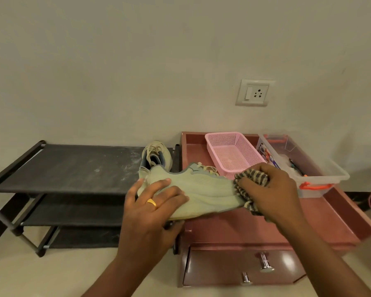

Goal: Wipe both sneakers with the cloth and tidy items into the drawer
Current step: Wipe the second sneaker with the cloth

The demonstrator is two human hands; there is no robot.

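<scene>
A pale green sneaker (201,189) lies on its side in the air over the gap between the shoe rack and the red drawer unit. My left hand (152,206) grips it at the heel end. My right hand (270,189) presses a striped brown-and-cream cloth (252,177) against the sneaker's toe end. The second sneaker (156,154) stands upright on the right end of the rack's top shelf (73,168), behind the held one. The drawer front (234,266) with two metal knobs is shut.
On the red unit's tray top (308,215) stand a pink mesh basket (231,151) and a clear plastic box with orange clips (308,170) holding small items. A wall socket (255,93) sits above. The black rack has three dusty shelves.
</scene>
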